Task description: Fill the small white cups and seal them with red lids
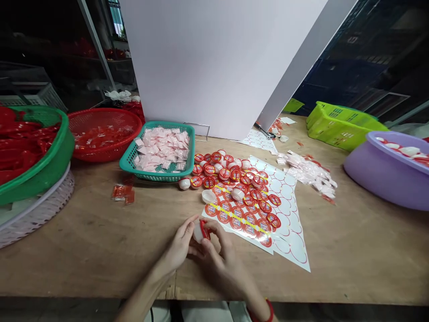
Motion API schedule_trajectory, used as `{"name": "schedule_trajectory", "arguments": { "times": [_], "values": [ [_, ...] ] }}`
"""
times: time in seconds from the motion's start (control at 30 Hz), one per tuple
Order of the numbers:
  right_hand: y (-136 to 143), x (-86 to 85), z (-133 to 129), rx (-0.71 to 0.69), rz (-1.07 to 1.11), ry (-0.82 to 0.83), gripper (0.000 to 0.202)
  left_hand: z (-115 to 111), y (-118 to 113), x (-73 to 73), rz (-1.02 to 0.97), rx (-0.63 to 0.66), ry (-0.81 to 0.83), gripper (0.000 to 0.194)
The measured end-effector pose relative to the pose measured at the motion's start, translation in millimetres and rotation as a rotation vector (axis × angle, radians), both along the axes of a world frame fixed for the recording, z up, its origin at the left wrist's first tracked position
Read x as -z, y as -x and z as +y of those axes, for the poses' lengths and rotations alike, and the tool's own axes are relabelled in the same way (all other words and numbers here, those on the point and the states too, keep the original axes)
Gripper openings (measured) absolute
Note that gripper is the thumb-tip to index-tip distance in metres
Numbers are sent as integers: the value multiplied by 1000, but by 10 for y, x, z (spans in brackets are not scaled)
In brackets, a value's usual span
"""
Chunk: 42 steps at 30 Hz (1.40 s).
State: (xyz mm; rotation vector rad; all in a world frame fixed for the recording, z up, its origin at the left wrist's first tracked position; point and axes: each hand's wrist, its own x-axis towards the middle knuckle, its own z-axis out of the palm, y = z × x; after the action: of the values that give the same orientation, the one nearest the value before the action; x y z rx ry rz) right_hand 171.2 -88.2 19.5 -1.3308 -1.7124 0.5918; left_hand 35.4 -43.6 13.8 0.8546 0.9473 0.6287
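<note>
Between my two hands, above the front of the wooden table, is a small white plastic cup with a red rim or lid (pixel 199 232). My left hand (pixel 181 245) closes on its white side. The fingers of my right hand (pixel 219 248) curl round the red side. Just beyond my hands lies a sheet of round red stickers (pixel 231 218) with yellow strips. Many similar small cups with red round lids (pixel 224 173) are heaped over the sheet's far part. A loose white cup (pixel 208 196) rests at the sheet's left corner.
A teal basket (pixel 157 176) of pinkish packets stands behind left, beside a red basket (pixel 130 136) and a green basket (pixel 63 147). Orange packets (pixel 123 192) lie on the left. White packets (pixel 310 172), a purple basin (pixel 375 174) and lime baskets (pixel 330 134) are right. A white panel (pixel 214 67) rises behind.
</note>
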Motion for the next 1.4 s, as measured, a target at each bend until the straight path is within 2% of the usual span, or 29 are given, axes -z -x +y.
{"name": "schedule_trajectory", "arguments": {
  "times": [0.07,0.17,0.2,0.27,0.37,0.43,0.53,0.6,0.63,0.73,0.8,0.87,0.97,1.07,1.2,1.3,1.4],
  "values": [
    [-220,-54,191,43,-102,-56,11,122,-28,27,238,11,-239,54],
    [-555,-35,616,387,-348,-182,18,383,-227,50,568,-50,-753,53],
    [-639,-5,752,463,-467,-156,20,470,-322,50,643,-39,-859,57],
    [-738,69,959,512,-653,-73,23,612,-499,38,731,10,-946,57],
    [-747,164,1070,453,-747,-35,27,700,-601,9,745,35,-956,40],
    [-722,178,1072,454,-728,-101,29,679,-507,-13,723,23,-963,35],
    [-658,75,1133,439,-511,-221,28,564,-169,-46,683,-40,-965,40],
    [-537,-84,1269,372,-326,-215,26,470,110,-54,652,-123,-896,43],
    [-440,-179,1370,325,-300,-171,25,429,242,-50,618,-179,-823,44],
    [-20,-437,1788,155,-496,20,22,352,538,-30,519,-281,-664,44],
    [303,-513,2111,47,-616,103,19,332,639,-31,476,-299,-625,40],
    [589,-492,2404,-30,-705,182,13,329,693,-44,454,-331,-586,41],
    [864,-362,2684,-70,-829,297,22,347,777,-44,420,-401,-516,48],
    [955,-253,2754,-100,-906,350,28,373,916,-7,322,-437,-432,45],
    [937,-217,2713,-163,-942,364,26,377,1098,25,170,-443,-326,48],
    [915,-270,2704,-177,-924,369,25,357,1168,34,111,-426,-330,53],
    [920,-428,2631,-131,-878,318,14,339,1213,77,146,-452,-356,50]
  ]
}}
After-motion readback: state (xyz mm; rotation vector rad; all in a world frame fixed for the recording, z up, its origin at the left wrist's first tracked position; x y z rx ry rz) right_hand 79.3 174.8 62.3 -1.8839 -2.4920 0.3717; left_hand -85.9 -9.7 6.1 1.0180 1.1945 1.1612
